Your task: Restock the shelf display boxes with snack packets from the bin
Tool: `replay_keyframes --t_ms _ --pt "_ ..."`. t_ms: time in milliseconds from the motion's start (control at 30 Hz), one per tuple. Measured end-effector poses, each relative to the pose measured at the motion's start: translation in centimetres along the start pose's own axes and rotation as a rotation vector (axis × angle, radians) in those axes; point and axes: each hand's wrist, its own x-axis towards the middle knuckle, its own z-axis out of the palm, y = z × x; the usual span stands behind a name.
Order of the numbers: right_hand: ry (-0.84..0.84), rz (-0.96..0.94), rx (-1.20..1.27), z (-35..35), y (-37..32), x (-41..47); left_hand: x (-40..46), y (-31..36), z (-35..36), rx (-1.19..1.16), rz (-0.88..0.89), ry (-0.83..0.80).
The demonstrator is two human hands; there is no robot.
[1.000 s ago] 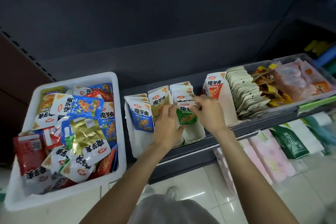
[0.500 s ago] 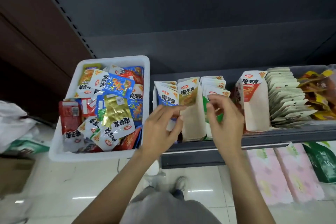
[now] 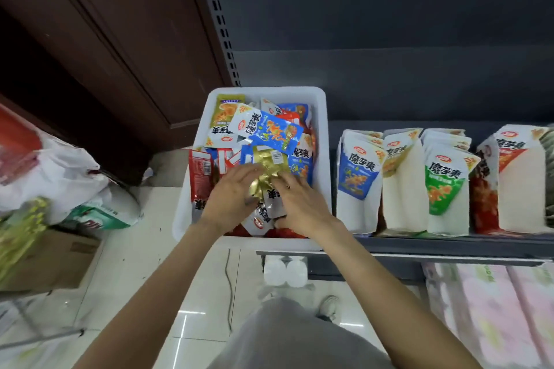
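Observation:
A white plastic bin (image 3: 323,141) sits at the shelf's left end, piled with mixed snack packets in blue, red, yellow and gold. Both my hands are down in the bin. My left hand (image 3: 232,198) lies on the pile with fingers extended, touching a crumpled gold packet (image 3: 265,171). My right hand (image 3: 302,204) rests on the packets just right of it, fingers spread; whether it holds anything is hidden. On the shelf to the right stand display boxes: blue (image 3: 356,180), yellow (image 3: 400,186), green (image 3: 446,186) and red (image 3: 515,177).
The dark shelf edge (image 3: 449,244) runs along the front of the boxes. Pink wrapped packs (image 3: 491,314) lie on the lower level. White plastic bags (image 3: 60,177) and a cardboard box (image 3: 51,260) sit on the tiled floor at left. A brown wooden panel (image 3: 105,39) rises behind.
Both hands left the green display box on the shelf and moved left into the bin. The view swung left with them.

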Motion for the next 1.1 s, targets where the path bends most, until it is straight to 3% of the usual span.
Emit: replay_keyframes --t_ms 133,300,367,433,533,633,733,833,967,1100 --pt "0.052 0.069 -0.106 1.4 -0.6 1.0 1.5 -0.6 0.0 0.061 0.074 -0.185" --pt "0.286 0.032 -0.035 1.2 -0.6 1.0 2.6 -1.1 -0.6 0.064 0.129 -0.124" --pt "0.455 0.005 -0.048 0.1 -0.5 0.2 2.9 -1.4 -1.1 0.052 0.146 -0.129" --pt "0.639 0.032 -0.005 -1.6 -0.2 -0.7 3.3 -1.1 -2.1 -0.030 0.174 -0.002" --pt "0.776 0.134 0.346 -4.3 0.2 -2.1 3.9 0.8 -4.3 -0.280 0.128 0.222" --pt "0.705 0.264 0.762 -6.1 1.3 -3.1 4.3 3.3 -6.1 -0.604 -0.003 0.021" --pt "0.532 0.333 1.007 -7.2 2.7 -4.3 4.7 4.5 -6.2 -0.714 -0.030 -0.105" --pt "0.447 0.301 0.964 -7.5 3.9 -6.4 4.9 6.0 -5.7 -0.809 -0.038 -0.148" --pt "0.702 0.299 0.750 -7.8 5.6 -10.3 4.9 10.1 -4.0 -0.739 0.052 -0.118" --pt "0.940 0.282 0.344 -9.8 7.9 -15.0 5.7 16.0 -1.2 -0.468 0.257 0.100"
